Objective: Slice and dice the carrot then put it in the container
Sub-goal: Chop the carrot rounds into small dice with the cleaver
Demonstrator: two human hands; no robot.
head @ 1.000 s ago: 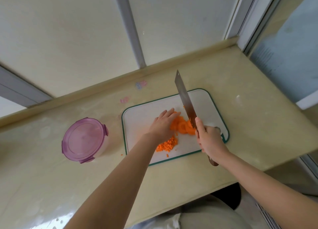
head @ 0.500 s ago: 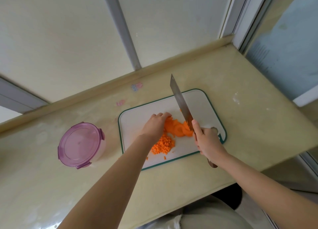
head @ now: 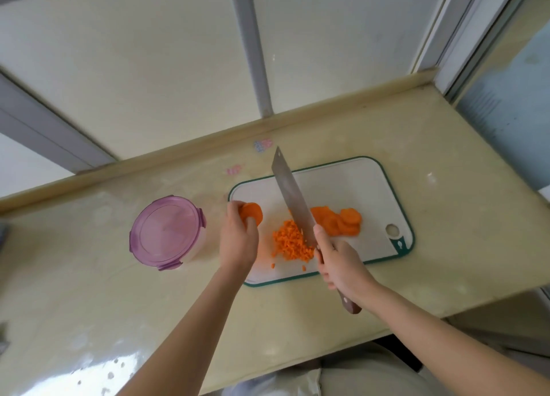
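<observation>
The left hand (head: pixel 238 239) holds a few round orange carrot slices (head: pixel 251 217) at the nine o'clock edge of the white, green-rimmed cutting board (head: pixel 342 187). The right hand (head: pixel 340 266) grips the wooden-handled steel cleaver (head: pixel 290 196), blade pointing to eleven o'clock. A heap of diced orange carrot (head: pixel 293 245) lies between the hands; more overlapping slices (head: pixel 337 224) lie at the blade's three o'clock. The round purple-lidded plastic container (head: pixel 166 232) stands, closed, at the board's nine o'clock.
</observation>
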